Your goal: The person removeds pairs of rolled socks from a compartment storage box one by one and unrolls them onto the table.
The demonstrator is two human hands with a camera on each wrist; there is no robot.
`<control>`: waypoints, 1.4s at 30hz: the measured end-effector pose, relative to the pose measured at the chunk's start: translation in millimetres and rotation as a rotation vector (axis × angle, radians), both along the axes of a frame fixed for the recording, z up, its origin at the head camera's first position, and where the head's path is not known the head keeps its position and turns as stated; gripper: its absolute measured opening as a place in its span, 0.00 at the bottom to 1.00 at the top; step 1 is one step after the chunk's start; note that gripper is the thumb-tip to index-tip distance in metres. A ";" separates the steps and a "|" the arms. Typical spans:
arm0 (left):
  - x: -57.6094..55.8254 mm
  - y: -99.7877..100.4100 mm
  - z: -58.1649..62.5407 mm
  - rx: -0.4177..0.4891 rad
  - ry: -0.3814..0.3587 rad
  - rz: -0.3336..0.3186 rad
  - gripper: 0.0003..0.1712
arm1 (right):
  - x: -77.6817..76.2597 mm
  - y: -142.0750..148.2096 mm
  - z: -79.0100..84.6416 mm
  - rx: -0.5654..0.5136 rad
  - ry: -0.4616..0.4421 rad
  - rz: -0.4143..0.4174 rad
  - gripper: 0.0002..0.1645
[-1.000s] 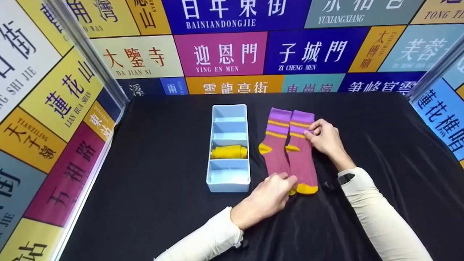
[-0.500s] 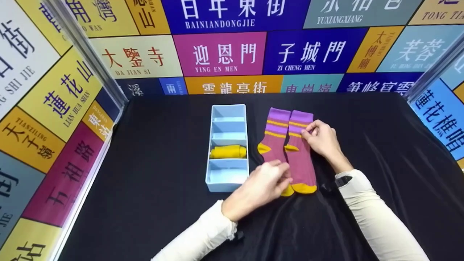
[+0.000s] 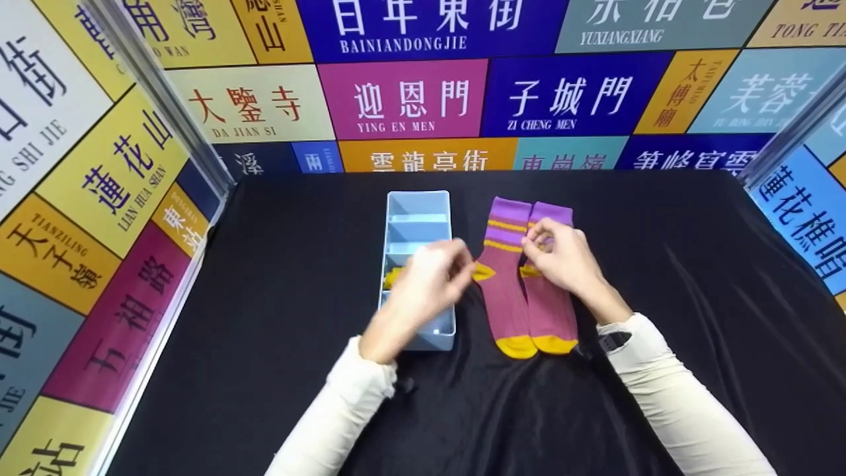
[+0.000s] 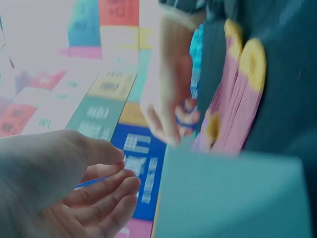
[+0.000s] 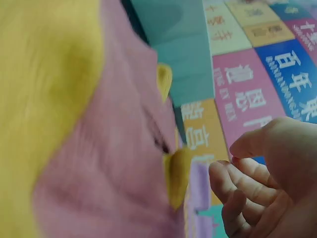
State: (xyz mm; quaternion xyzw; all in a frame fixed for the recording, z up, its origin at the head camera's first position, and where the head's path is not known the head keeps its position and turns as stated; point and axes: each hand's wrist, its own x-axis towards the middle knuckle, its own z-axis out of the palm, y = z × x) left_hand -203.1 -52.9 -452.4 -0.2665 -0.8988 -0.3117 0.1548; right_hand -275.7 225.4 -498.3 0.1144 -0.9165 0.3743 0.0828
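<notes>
Two mauve socks with purple cuffs and yellow stripes, heels and toes lie flat side by side: a left sock and a right sock. Over the light blue divided box hovers my left hand, fingers loosely bent with nothing in them. My right hand is above the right sock's cuff; in the right wrist view its thumb and fingertips come close together, with no cloth between them. A yellow rolled bundle sits in one compartment of the box, mostly covered by the left hand.
Black cloth covers the table under everything. Panels with printed place names stand along the back and both sides. The box is just left of the socks.
My left hand has lifted off the left sock's toe end and moved up and left over the box, uncovering the toe. The right hand has shifted slightly left across the right sock's cuff.
</notes>
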 end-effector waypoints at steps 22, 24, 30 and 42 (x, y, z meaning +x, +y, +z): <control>-51.3 -73.6 -32.9 0.125 -0.046 0.358 0.05 | 15.6 -67.7 31.4 -0.016 0.101 0.420 0.05; -54.0 -76.7 -38.6 0.150 -0.054 0.355 0.04 | 17.2 -74.8 30.5 -0.011 0.102 0.474 0.07; -59.1 -80.0 -52.9 0.217 -0.102 0.357 0.11 | 20.7 -96.4 21.2 -0.050 0.166 0.603 0.08; -58.3 -77.9 -65.4 0.237 -0.243 0.364 0.10 | 24.8 -119.3 14.2 0.136 0.146 0.601 0.09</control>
